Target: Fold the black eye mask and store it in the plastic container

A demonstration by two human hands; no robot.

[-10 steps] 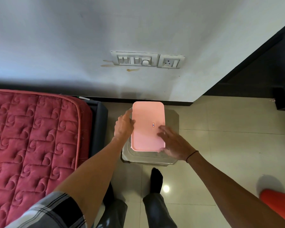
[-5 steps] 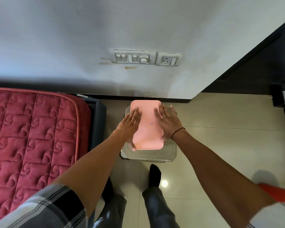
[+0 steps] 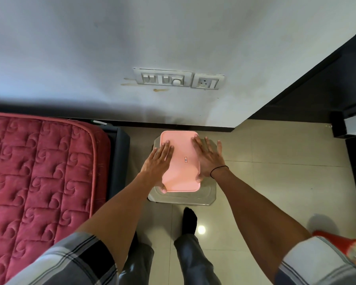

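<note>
Both hands lie flat on a pink lid [image 3: 180,161] that covers a plastic container, which stands on a grey stool [image 3: 209,192] on the tiled floor [image 3: 265,182] close to the wall. The left hand [image 3: 157,161] rests along the lid's left edge with its fingers stretched out and held together, the thumb hooked down around the lid's near left corner. The right hand [image 3: 209,159] rests on the lid's right edge with its fingers spread apart, some of them reaching past the lid over the stool; its thumb curls by the near right corner. A thin black band [image 3: 219,170] circles the right wrist. Neither hand is clenched on anything. The black eye mask cannot be seen; the container body is hidden under the lid. A red quilted mattress [image 3: 39,182] lies to the left of the stool, and a switch panel [image 3: 178,78] sits on the wall [image 3: 90,48] above. A foot in a black sock [image 3: 189,221] stands on the floor just in front of the stool.
</note>
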